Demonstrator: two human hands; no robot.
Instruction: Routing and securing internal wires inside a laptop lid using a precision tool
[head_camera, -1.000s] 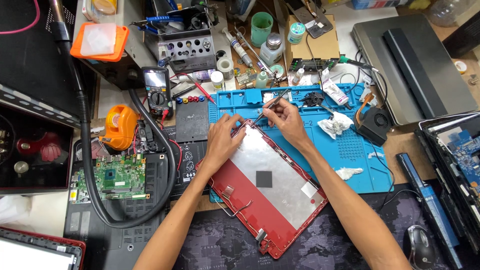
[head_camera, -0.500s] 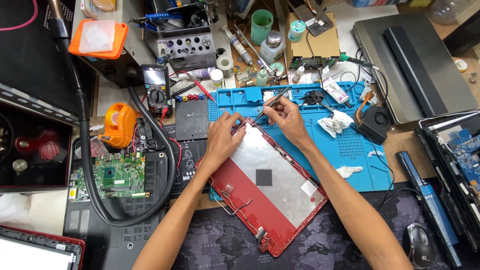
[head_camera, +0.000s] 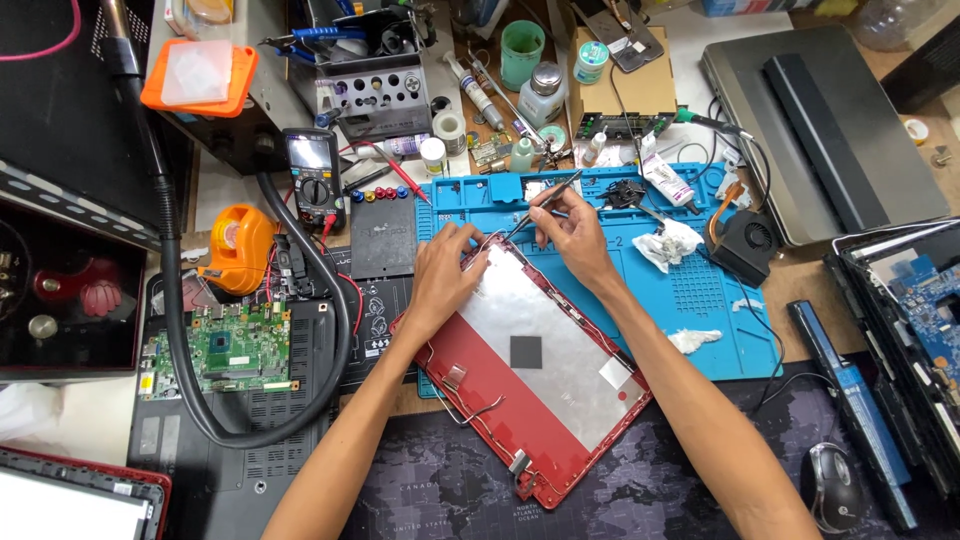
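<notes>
Red laptop lid (head_camera: 535, 385) lies inner face up, half on the blue mat (head_camera: 700, 300), long axis diagonal, upper-left to lower-right. Left hand (head_camera: 445, 275) presses its upper-left corner, fingers bent together on the edge. Right hand (head_camera: 570, 225) pinches tweezers (head_camera: 545, 200) just above that corner, tips pointing down-left. Green circuit board (head_camera: 225, 345) well left of lid.

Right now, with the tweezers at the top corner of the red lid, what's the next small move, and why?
Probably ease the tweezers tip down onto the thin wire at the red lid corner: the right hand holds the tip just above it, while the left hand pins that edge.
</notes>
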